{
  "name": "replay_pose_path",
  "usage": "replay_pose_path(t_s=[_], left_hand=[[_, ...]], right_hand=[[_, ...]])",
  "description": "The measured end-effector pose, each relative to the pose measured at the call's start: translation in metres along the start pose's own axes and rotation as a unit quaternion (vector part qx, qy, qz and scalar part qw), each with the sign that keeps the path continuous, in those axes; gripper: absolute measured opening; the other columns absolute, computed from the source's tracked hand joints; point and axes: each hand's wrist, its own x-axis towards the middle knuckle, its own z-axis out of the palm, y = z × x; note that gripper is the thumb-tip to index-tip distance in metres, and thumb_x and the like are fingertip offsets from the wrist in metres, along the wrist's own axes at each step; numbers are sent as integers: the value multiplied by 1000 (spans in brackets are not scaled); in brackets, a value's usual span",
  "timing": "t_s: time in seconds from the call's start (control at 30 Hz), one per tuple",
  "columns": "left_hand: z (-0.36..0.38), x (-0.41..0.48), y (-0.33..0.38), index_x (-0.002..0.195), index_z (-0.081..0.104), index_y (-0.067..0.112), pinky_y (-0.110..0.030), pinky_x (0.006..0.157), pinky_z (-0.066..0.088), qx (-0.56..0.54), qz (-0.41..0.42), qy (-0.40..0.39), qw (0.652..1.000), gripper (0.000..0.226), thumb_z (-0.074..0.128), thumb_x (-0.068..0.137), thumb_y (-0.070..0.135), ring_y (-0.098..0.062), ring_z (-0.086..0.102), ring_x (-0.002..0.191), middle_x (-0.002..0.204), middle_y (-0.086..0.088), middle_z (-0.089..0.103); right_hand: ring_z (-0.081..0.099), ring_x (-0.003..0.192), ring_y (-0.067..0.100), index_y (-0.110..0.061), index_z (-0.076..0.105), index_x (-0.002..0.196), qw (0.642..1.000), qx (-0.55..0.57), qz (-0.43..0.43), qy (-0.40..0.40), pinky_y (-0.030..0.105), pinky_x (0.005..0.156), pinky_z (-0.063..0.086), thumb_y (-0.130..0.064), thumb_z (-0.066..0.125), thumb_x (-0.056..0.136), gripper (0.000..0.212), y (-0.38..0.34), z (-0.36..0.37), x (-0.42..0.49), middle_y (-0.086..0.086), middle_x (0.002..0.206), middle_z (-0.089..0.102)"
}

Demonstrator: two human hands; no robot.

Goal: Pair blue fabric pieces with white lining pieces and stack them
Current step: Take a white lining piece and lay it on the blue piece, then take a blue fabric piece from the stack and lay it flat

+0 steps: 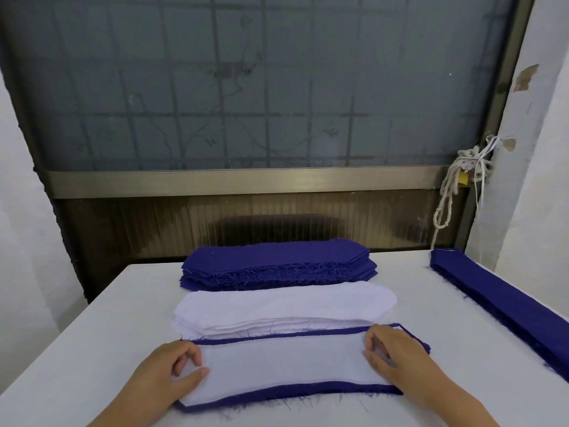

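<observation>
Pinching white lining piece (283,365) at its 9 and 3 o'clock ends with curled left hand (172,368) and right hand (397,355); laid flat over blue fabric piece (308,388) at 6 o'clock on table (92,334); lining stack (283,306) just beyond toward 12, blue stack (277,263) behind; probably light, limp, fraying, slippery; best taken at short ends.

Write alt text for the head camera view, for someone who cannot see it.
A left hand and a right hand hold the ends of a white lining piece laid on a blue piece on a white table. Behind lie a white stack, then a blue stack; a long blue stack lies at the right.
</observation>
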Motion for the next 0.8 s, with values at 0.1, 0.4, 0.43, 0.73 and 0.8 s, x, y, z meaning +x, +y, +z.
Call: replay_pose_path(t_s=[0.1,0.4,0.43,0.73,0.8], left_hand=[[2,3,-3,77,61,31,-21,64,42,13,-22,-12,1000,17,72,81,42,-4,45,59,64,-2,49],[-1,49,12,72,61,31,-18,61,46,30,-24,70,997,18,64,88,23,-6,54,67,69,11,59],[0,57,15,76,61,34,-17,63,45,23,-7,91,996,19,65,88,19,-6,54,72,74,13,59],[21,146,45,126,60,17,-28,99,40,-30,-9,190,981,35,62,91,13,-16,47,121,127,3,57],[29,162,47,131,57,17,-30,102,40,-21,-9,178,984,37,59,94,15,-15,46,125,132,3,56]], right_hand=[[44,70,1,-31,47,87,1000,-28,0,3,14,66,36,-36,51,94,10,-4,0,4,-15,76,48],[46,57,7,-27,54,81,998,-19,-22,52,17,56,38,-24,52,96,15,-25,-10,51,-10,63,51],[47,61,6,-28,55,84,997,-8,-37,67,16,59,39,-22,53,95,13,-29,-10,60,-12,67,52],[43,117,11,-25,48,136,986,4,-83,146,24,99,40,-19,55,96,42,-71,17,147,-7,129,49],[41,122,12,-25,44,140,987,8,-82,138,26,103,39,-19,52,97,44,-78,24,167,-7,134,48]])
